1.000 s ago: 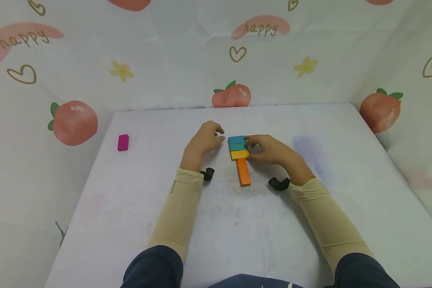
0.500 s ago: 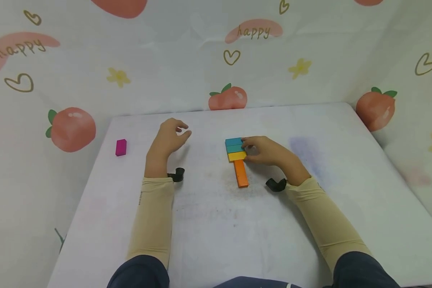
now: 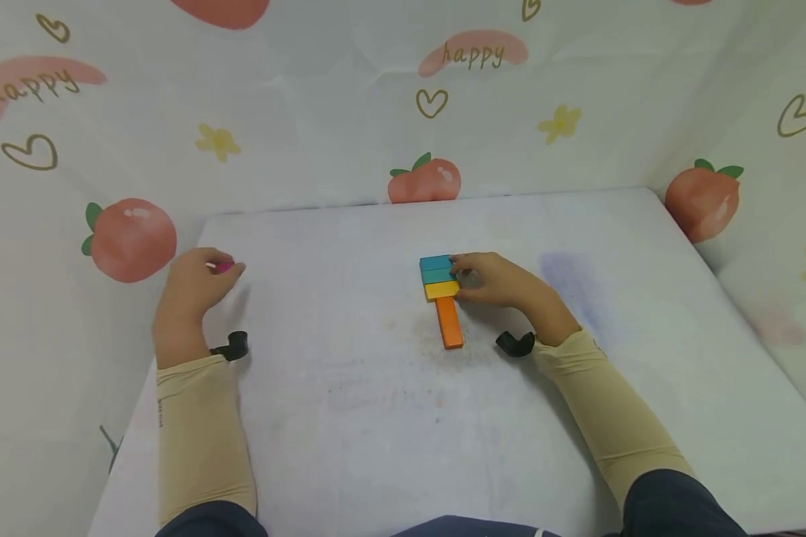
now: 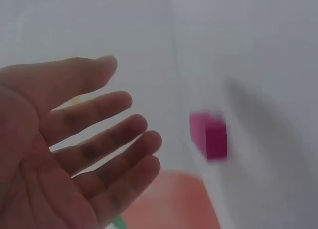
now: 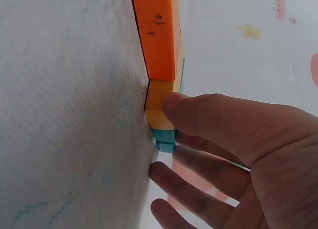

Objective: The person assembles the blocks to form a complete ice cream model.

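Observation:
In the head view, my left hand (image 3: 191,294) is over the table's far left, beside a magenta block (image 3: 223,266). The left wrist view shows the fingers spread and apart from the magenta block (image 4: 211,136). At the middle, two teal-blue blocks (image 3: 435,269) and a yellow block (image 3: 439,290) lie side by side. An orange block (image 3: 449,323) extends from the yellow one towards me. My right hand (image 3: 497,280) holds the right end of this row; its thumb (image 5: 198,110) presses the yellow block (image 5: 160,97) and its index finger reaches the teal-blue blocks (image 5: 165,139).
The white table (image 3: 349,432) ends against a printed curtain (image 3: 322,97) at the back. Black curved pieces (image 3: 233,346) stick out at both wrists. A purple stain (image 3: 571,291) marks the cloth right of my right hand.
My left hand has moved left from beside the block row to the magenta block. The right hand stays on the blocks, and the row keeps its place.

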A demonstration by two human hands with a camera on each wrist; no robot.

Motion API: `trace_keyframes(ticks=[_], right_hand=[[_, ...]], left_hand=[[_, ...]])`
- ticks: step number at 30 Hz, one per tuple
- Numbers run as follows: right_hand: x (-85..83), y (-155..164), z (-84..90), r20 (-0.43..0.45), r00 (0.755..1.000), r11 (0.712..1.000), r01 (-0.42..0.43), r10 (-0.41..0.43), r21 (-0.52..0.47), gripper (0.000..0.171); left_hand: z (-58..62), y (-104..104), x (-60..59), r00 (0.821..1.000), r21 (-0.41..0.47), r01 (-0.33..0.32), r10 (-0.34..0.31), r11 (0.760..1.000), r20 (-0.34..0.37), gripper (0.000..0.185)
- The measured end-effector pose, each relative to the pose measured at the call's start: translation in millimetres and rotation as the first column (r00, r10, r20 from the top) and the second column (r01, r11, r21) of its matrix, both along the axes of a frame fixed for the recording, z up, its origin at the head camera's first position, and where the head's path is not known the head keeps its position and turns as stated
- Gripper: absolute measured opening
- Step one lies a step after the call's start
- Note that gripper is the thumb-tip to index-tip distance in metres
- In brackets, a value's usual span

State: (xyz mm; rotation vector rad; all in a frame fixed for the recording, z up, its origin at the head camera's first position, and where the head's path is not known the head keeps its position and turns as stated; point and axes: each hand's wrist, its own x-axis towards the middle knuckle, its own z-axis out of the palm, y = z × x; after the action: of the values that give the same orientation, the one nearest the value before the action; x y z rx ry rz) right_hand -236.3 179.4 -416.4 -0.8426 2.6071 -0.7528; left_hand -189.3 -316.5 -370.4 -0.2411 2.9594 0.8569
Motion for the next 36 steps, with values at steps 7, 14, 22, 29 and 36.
trace_keyframes(ticks=[7,14,22,29,36], right_hand=[[-2.4,0.9,1.6,-0.009,1.000,1.000,-0.002,0.002,0.025,0.046],[-2.5,0.5,4.9,-0.012,1.000,1.000,-0.006,0.007,0.025,0.046],[-2.4,-0.1,3.0,-0.008,1.000,1.000,-0.010,0.010,0.018,0.045],[-0.5,-0.8,2.0,-0.009,1.000,1.000,-0.008,0.008,0.018,0.046],[2.1,-3.1,3.3,-0.016,1.000,1.000,-0.010,0.010,0.020,0.046]], left_hand=[[-1.2,-38.2,15.1,0.985,0.002,-0.140,0.139,0.990,0.102,0.064],[-13.5,-44.6,12.4,0.979,0.010,-0.158,0.155,0.987,0.129,0.062],[-24.2,-42.9,7.7,0.962,0.012,-0.200,0.194,0.980,0.192,0.061],[-24.5,-38.9,6.5,0.974,0.009,-0.154,0.150,0.988,0.172,0.060],[-25.0,-35.7,5.1,0.973,-0.019,-0.153,0.154,0.988,0.174,0.071]])
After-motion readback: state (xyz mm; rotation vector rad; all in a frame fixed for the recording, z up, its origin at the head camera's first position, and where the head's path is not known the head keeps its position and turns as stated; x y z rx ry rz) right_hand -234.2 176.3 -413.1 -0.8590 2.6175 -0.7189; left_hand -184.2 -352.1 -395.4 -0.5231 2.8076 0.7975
